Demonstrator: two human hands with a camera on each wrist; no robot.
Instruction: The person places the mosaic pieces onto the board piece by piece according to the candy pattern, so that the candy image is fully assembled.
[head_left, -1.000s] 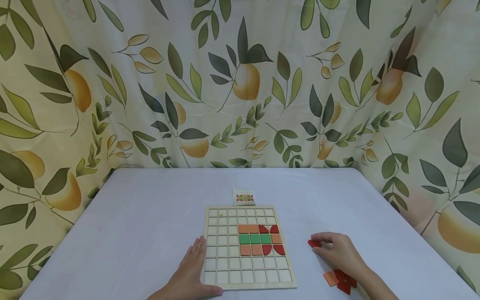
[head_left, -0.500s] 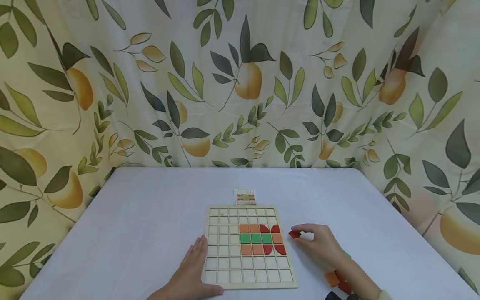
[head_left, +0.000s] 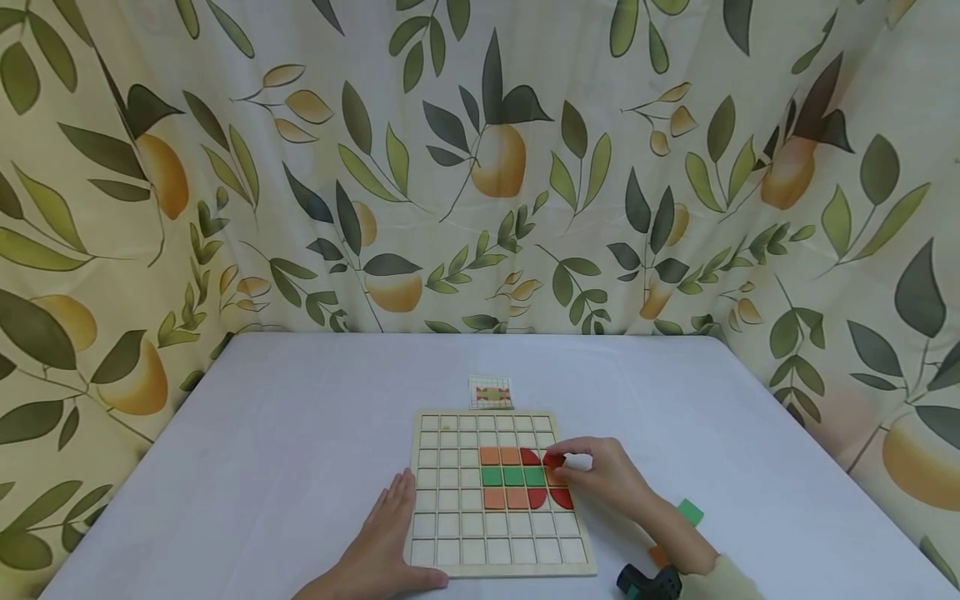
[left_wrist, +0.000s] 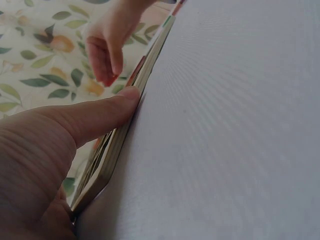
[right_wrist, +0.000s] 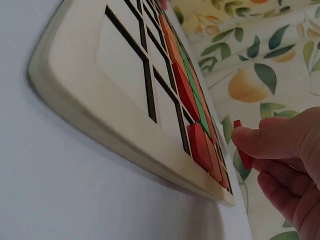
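A wooden grid board lies on the table. Orange tiles, green tiles and rounded red tiles fill part of its right half. My left hand rests at the near left corner, fingers straight along the left side; its thumb touches the near edge. Between thumb and fingertips my right hand pinches a red tile. That hand is over the board's right side, covering part of the tiles there. In the right wrist view the held tile is apart from the board's surface.
A small pattern card sits just beyond the board's far edge. Beside my right forearm lie a loose green tile and an orange tile, partly hidden. A black wrist device shows below. Behind the table hangs a leaf-print curtain.
My right hand has moved left, from near the loose tiles to over the board's right side, carrying the red tile. The forearm now covers most of the loose tiles. My left hand stays put.
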